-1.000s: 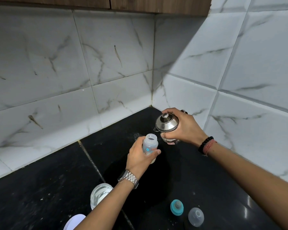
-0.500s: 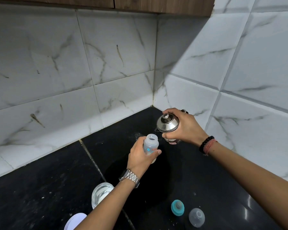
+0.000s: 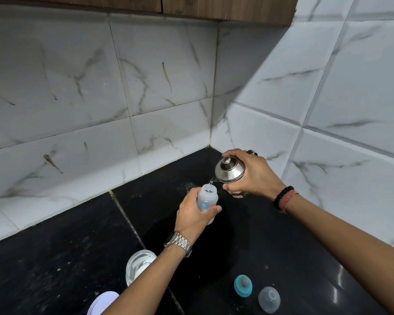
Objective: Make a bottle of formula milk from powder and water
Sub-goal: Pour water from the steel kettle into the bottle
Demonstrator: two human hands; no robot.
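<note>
Left hand (image 3: 192,214) grip wraps the baby bottle (image 3: 207,200) around its lower body, thumb across the front, bottle upright with open mouth up, held over the black table (image 3: 55,258). Right hand (image 3: 253,176) grip clamps a steel kettle (image 3: 230,171) from above and behind, fingers over the lidded top, thumb under the body; kettle tilted toward the left grip. Thin stream of water (image 3: 212,181) runs from the kettle spout into the bottle mouth. Kettle sits just up and right of the bottle, spout near the rim, touching or not I cannot tell. Bottle looks mostly clear; fill level hidden by the hand.

Below the left grip, beside the forearm: open jar (image 3: 137,264) with white powder, partly hidden by the arm. Lower still, a pale lid (image 3: 102,303) at the frame edge. Below the right grip, well apart from it: teal ring with nipple (image 3: 243,285) standing on the table, clear cap (image 3: 269,299) just beside it. Metal watch (image 3: 178,243) on left wrist, black bead band (image 3: 282,196) on right wrist. White marble tile wall (image 3: 77,110) behind.
</note>
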